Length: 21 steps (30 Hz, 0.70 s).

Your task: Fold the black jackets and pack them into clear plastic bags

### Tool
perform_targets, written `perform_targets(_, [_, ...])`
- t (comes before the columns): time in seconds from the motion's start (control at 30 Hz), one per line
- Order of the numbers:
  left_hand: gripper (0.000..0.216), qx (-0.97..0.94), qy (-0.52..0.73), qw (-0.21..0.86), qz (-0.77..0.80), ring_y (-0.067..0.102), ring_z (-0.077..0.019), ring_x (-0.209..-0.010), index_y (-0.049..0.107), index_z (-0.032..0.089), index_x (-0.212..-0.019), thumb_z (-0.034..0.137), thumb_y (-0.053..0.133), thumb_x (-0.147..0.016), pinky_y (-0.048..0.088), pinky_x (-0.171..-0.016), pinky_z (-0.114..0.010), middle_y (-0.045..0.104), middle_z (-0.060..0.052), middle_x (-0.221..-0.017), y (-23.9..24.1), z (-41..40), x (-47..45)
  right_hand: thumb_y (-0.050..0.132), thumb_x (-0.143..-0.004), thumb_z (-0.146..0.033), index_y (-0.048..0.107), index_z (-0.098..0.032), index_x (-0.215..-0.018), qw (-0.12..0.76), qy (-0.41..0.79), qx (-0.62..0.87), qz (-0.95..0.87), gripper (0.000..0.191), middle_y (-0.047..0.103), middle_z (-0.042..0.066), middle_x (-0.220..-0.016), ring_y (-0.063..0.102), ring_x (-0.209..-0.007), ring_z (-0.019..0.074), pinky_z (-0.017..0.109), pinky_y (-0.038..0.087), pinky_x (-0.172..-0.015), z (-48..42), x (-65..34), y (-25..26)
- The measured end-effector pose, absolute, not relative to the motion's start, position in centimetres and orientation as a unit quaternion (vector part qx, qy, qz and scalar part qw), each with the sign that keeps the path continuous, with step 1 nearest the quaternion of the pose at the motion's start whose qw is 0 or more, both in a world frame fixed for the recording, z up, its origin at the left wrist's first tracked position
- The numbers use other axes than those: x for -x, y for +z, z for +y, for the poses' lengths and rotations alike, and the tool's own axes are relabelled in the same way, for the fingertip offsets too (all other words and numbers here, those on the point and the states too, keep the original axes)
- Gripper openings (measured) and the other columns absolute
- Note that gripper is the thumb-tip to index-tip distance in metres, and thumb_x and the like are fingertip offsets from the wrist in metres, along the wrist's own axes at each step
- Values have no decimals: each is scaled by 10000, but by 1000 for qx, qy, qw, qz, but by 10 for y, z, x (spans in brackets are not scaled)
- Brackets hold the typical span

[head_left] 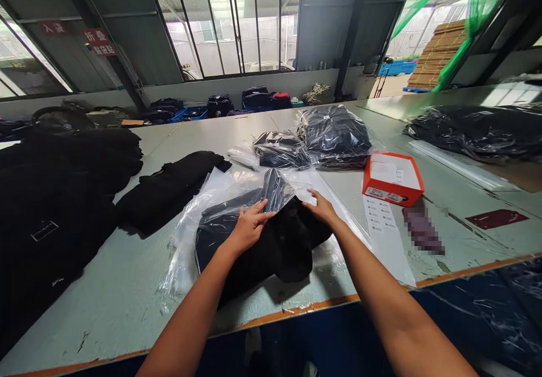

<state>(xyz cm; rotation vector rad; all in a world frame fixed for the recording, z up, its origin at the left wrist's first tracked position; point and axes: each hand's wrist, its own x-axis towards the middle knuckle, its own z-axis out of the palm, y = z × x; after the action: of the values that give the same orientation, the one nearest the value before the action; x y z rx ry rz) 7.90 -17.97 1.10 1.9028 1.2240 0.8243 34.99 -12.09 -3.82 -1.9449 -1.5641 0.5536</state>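
A folded black garment (254,255) lies in front of me, its far part inside a clear plastic bag (275,188) and its near part outside. My left hand (249,227) rests on the bag and cloth with its fingers stretched out. At the garment's right side, my right hand (322,207) is closed on the black cloth near the bag's opening, its thumb and forefinger at the edge. Underneath spreads a stack of clear bags (182,253). Part of the cloth under my left fingers is hidden.
Black garments (55,213) are piled at the left, with a folded one (169,191) beside them. Bagged garments (334,131) stand behind. To the right are an orange box (393,179), a barcode label sheet (387,241) and a dark red tag (496,219). The table's edge (296,311) runs nearby.
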Motion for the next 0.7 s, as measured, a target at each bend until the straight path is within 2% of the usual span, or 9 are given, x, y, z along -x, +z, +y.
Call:
perform_targets(0.07, [335,-741,320,352,474,306,-282,-1332,691,343,-1007,133,581,-770,93,-1084,-586,477,3,-1367,2,-180,-83,530,-765,-309,632,-233,-1009,304,205,744,-558,275,682,35,-946,616,-861,179,263,421,-760,-115,-355,-37])
perform_targets(0.1, [346,-740,320,353,475,310,-277,-1331,689,350,-1013,127,579,-772,118,-1090,-569,478,3,-1366,-3,-180,-83,468,-795,-289,636,-221,-953,312,198,759,-536,240,683,38,-887,617,-836,172,260,420,-747,-113,-360,-37])
perform_targets(0.2, [349,-728,312,373,483,331,-266,-1323,687,357,-1021,132,580,-777,140,-1101,-539,504,3,-1344,-17,-182,-85,332,-841,-265,594,-193,-943,385,160,784,-460,291,671,56,-849,615,-809,158,259,420,-744,-112,-380,-40])
perform_targets(0.3, [328,-706,298,407,497,349,-269,-1312,694,342,-1006,142,600,-762,125,-1102,-543,554,-7,-1292,-26,-185,-89,375,-811,-275,550,-186,-980,452,201,761,-420,259,662,44,-833,617,-755,152,259,433,-715,-116,-398,-46])
perform_targets(0.43, [432,-687,339,427,480,383,-240,-1293,645,318,-1114,128,622,-727,185,-1120,-464,529,-11,-1320,-36,-185,-100,595,-655,-253,516,-194,-1104,405,339,735,-426,459,653,-6,-735,608,-697,160,266,444,-688,-124,-406,-59])
perform_targets(0.5, [493,-700,337,413,476,348,-233,-1316,596,323,-1187,124,603,-736,185,-1126,-441,466,-7,-1379,-42,-185,-107,632,-627,-269,562,-210,-1053,381,378,732,-420,437,644,-20,-696,596,-675,155,265,448,-676,-130,-406,-64])
perform_targets(0.6, [580,-736,265,361,507,205,-280,-1375,486,349,-1296,142,573,-761,95,-1110,-538,333,-4,-1465,-51,-186,-117,622,-652,-318,599,-208,-981,354,414,739,-396,348,617,-25,-644,563,-570,132,274,453,-606,-139,-406,-70])
perform_targets(0.7, [799,-761,191,308,538,54,-330,-1394,238,381,-1420,185,610,-740,36,-1061,-633,155,4,-1528,-60,-189,-128,620,-672,-371,565,-172,-1095,327,441,744,-381,471,602,-10,-611,538,-486,122,293,456,-558,-142,-405,-72])
